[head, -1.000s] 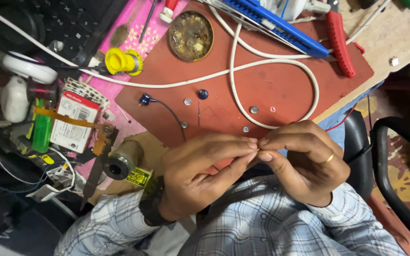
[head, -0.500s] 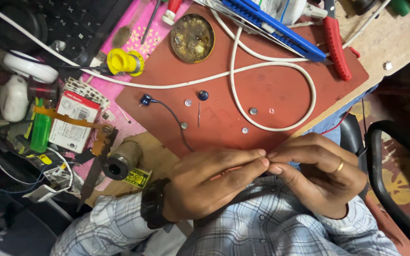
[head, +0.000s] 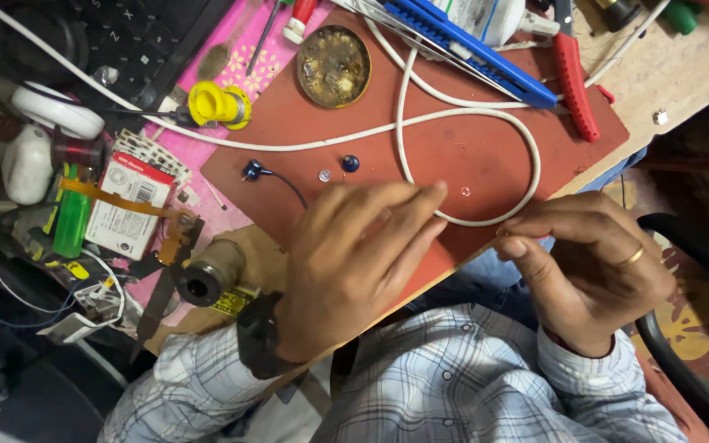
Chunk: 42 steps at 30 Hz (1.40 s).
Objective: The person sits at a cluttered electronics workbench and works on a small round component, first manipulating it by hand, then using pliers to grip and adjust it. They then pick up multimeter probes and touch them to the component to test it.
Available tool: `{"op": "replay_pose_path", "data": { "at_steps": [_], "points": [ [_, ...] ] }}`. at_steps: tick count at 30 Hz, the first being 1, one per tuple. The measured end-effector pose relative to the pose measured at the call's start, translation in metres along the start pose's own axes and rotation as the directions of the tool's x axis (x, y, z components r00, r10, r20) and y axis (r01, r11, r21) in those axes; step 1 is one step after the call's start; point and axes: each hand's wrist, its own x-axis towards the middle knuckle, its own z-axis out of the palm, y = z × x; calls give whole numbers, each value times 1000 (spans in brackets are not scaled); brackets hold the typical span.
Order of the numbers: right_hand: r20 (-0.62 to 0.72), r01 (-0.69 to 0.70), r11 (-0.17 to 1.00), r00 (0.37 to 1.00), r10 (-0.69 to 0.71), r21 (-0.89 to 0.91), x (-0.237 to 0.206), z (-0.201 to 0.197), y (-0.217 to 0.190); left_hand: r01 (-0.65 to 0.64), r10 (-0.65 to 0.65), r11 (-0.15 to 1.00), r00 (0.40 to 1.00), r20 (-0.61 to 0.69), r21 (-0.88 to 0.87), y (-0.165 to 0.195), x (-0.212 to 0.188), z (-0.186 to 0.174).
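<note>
Two hands work over the red mat (head: 486,156): the left hand (head: 354,262) reaches, fingers loosely spread and empty, toward the small parts (head: 324,175) just beyond, while the right hand (head: 592,271) pinches something too small to tell, so a fine fingertip pick-up seems due.

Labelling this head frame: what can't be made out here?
- Whatever the right hand pinches: too small, covered by its fingertips.
- Left hand grip: palm faces down, so contents are hidden.
- Long blue plastic tool: cut off by the top edge.
- Small clear bead on the red-brown rubber mat: too tiny to identify.
</note>
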Motion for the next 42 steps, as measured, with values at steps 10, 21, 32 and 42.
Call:
{"op": "replay_pose_path", "data": {
  "at_steps": [10, 21, 32, 42],
  "points": [
    [-37, 70, 997, 997, -70, -22, -5, -4, 10, 58, -58, 998, 998, 2, 33, 2, 5, 10],
    [100, 272, 955, 954, -283, 118, -7, 1, 7, 390, -340, 648, 917, 210, -654, 28, -6, -1],
    [-44, 453, 890, 891, -451, 45, -18, 22, 16, 406, -370, 528, 901, 229, -746, 29, -23, -5],
    [-35, 378, 920, 926, -376, 107, -30, 26, 16, 393, -330, 531, 912, 244, -750, 26, -32, -10]
  ]
}}
